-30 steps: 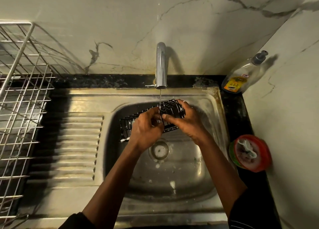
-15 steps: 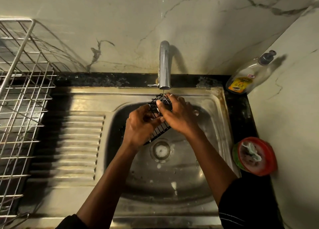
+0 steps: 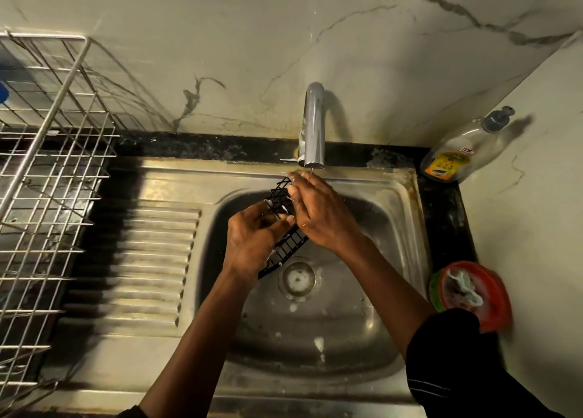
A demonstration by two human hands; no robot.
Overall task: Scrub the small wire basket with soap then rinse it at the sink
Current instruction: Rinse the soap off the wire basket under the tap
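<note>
A small black wire basket (image 3: 280, 197) stands tilted on end over the steel sink (image 3: 315, 338), its top end just under the chrome tap (image 3: 313, 127). A thin stream of water falls from the spout onto my right hand. My left hand (image 3: 252, 241) grips the basket's lower half from the left. On the upper end, my right hand (image 3: 318, 212) is closed with its fingertips over the wires. White foam clings to parts of the basket. Much of its middle is hidden behind my hands.
A large steel wire dish rack (image 3: 47, 197) fills the left side beside the ribbed drainboard (image 3: 142, 260). A dish soap bottle (image 3: 457, 155) leans in the back right corner. An orange tub with a scrubber (image 3: 473, 291) sits on the dark counter at right. The drain (image 3: 297, 279) lies below the hands.
The basket has swung from lying crosswise to standing nearly on end under the tap. My right hand rose toward the spout; my left hand stayed low on the basket.
</note>
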